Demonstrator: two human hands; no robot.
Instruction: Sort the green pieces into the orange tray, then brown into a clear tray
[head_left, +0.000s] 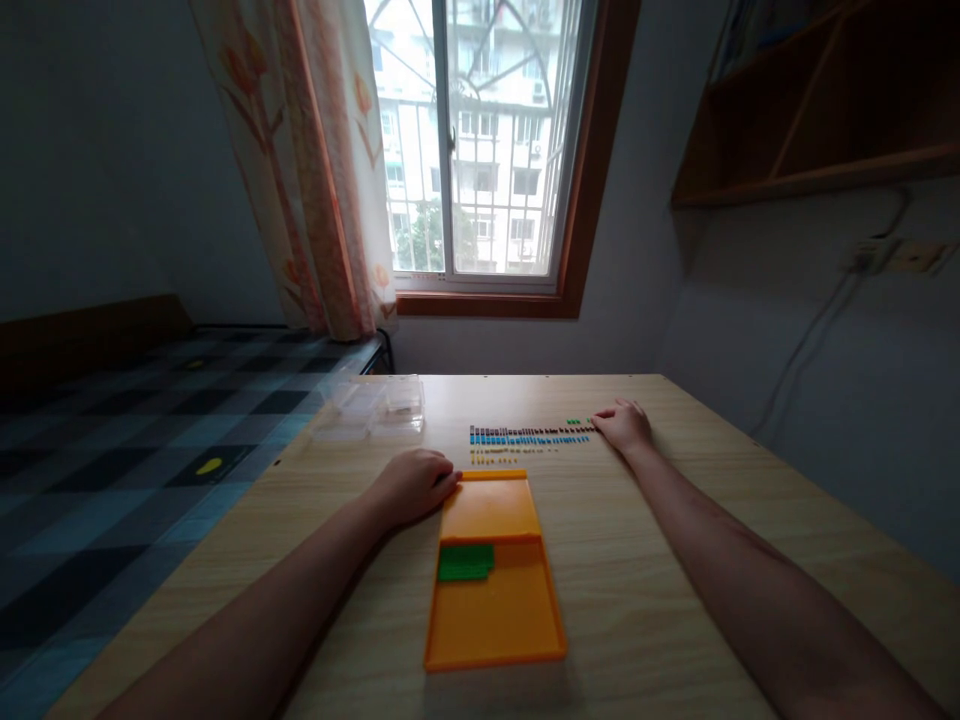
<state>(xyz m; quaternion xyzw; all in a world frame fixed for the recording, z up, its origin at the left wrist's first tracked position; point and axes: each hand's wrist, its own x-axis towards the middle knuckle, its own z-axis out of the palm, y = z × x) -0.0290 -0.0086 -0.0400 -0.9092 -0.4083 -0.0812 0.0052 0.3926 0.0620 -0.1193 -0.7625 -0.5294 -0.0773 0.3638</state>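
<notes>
An orange tray (517, 610) lies on the wooden table (660, 560) in front of me, with a green plate (465, 562) in its left part. My left hand (414, 484) rests on the table, fingers curled against the tray's far left corner. Beyond the tray lie rows of several tiny pieces (525, 437), dark, blue and yellowish, with a few green ones (573, 421) behind. My right hand (624, 424) sits at the right end of these rows, fingers bent down onto the pieces; what they pinch, if anything, is hidden.
A clear plastic box (371, 408) stands at the table's far left. A bed with a checked cover (150, 430) runs along the left. A window (480, 140) with a curtain is ahead, wooden shelves (817, 110) at upper right.
</notes>
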